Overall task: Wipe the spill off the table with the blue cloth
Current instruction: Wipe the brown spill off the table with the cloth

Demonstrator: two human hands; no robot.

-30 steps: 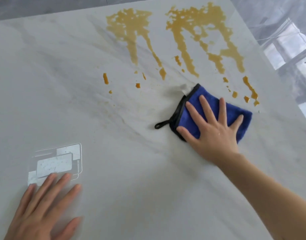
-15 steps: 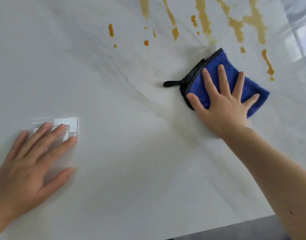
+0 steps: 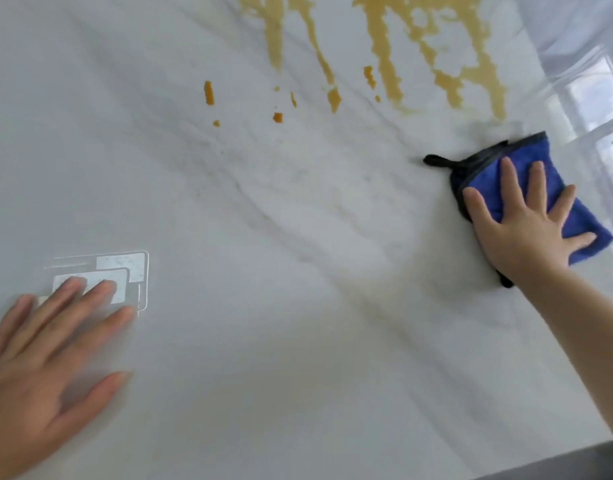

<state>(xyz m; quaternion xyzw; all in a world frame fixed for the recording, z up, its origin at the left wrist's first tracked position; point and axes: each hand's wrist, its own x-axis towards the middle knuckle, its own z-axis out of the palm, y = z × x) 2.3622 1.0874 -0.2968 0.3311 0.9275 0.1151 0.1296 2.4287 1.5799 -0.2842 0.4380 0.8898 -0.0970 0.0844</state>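
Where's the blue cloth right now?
In the head view, the blue cloth lies flat on the table at the right edge, pressed under the right hand, just below the orange spill.

table: glossy marble-look, smooth | blue cloth: fuzzy microfibre, blk trim

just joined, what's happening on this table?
A person is wiping an orange spill off a white marble table. The right hand presses flat on a blue cloth just below the spill's right end. The left hand rests flat on the table. Most of the spill remains.
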